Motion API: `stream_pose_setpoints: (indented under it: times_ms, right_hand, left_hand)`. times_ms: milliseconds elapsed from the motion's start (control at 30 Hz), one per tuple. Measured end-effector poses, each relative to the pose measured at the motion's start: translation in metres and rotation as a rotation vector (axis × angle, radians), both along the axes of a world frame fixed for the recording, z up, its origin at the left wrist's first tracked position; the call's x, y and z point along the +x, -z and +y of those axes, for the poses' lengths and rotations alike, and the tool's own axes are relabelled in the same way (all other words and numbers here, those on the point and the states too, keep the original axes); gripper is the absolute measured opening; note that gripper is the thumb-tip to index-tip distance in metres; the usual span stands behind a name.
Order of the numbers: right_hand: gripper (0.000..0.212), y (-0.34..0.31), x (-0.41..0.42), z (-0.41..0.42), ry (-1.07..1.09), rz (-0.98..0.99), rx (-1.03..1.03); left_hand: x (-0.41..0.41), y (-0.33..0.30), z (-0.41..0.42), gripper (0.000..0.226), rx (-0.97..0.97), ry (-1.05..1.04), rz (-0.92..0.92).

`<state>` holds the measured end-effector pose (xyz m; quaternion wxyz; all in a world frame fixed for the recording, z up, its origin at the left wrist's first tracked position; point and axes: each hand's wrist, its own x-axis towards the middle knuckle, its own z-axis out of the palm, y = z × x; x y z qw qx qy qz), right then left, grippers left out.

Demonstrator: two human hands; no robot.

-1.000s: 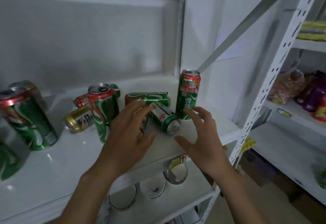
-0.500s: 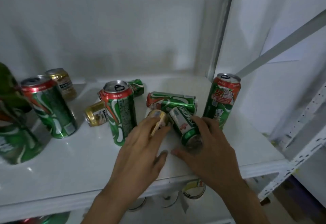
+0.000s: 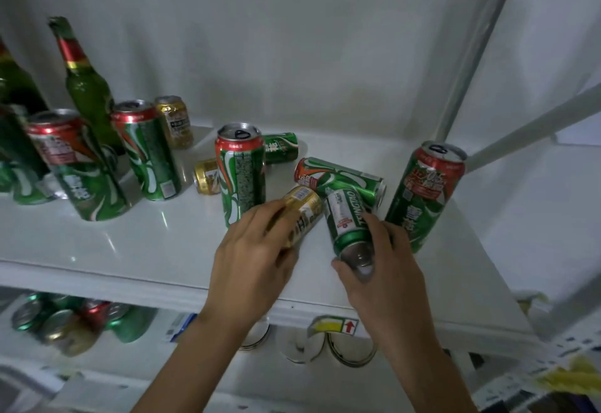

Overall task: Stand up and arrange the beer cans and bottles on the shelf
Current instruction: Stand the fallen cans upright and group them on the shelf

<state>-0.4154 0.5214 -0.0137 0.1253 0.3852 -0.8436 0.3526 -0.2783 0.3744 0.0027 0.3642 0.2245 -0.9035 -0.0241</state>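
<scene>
My left hand [image 3: 257, 263] grips a small gold can [image 3: 300, 212] that lies tilted on the white shelf [image 3: 130, 250]. My right hand [image 3: 383, 269] grips a green Tsingtao can [image 3: 346, 222], bottom end toward me. Behind them a tall green can [image 3: 341, 177] lies on its side. Upright tall green-and-red cans stand at centre [image 3: 240, 172] and at right [image 3: 422, 194]. Further back lie a small gold can [image 3: 206, 177] and a small green can [image 3: 281, 147]. At left stand more upright cans [image 3: 146, 152] and a green bottle [image 3: 86, 87].
A metal upright [image 3: 471, 55] and a diagonal brace [image 3: 527, 123] bound the shelf on the right. The lower shelf holds several cans [image 3: 74, 325] at left and round lids [image 3: 351, 347] under the front edge. A yellow price tag [image 3: 331, 326] hangs on the edge.
Both hands have closed around the two lying cans in front, which are now tilted off the shelf. The view has shifted left, bringing the bottles and more upright cans into sight.
</scene>
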Motion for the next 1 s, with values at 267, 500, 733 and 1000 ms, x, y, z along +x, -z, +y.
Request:
stream_pose_setpoints:
  times_ms: [267,500,733,1000]
  right_hand:
    - [0.076,-0.005,0.004,0.003,-0.011,-0.123,-0.185]
    - [0.061,-0.030,0.002,0.005,-0.041,-0.099,-0.239]
    - [0.060,-0.060,-0.002,0.007,-0.047,-0.061,-0.091]
    - [0.030,-0.085,-0.007,0.004,-0.022,0.019,-0.026]
  left_hand:
    - [0.005,-0.001,-0.004,0.056,0.073,0.103,0.058]
    - [0.008,-0.027,-0.008,0.048,0.020,0.182,0.003]
    - [0.005,-0.049,-0.014,0.053,-0.067,0.212,-0.149]
    - [-0.008,-0.069,-0.021,0.052,-0.129,0.221,-0.320]
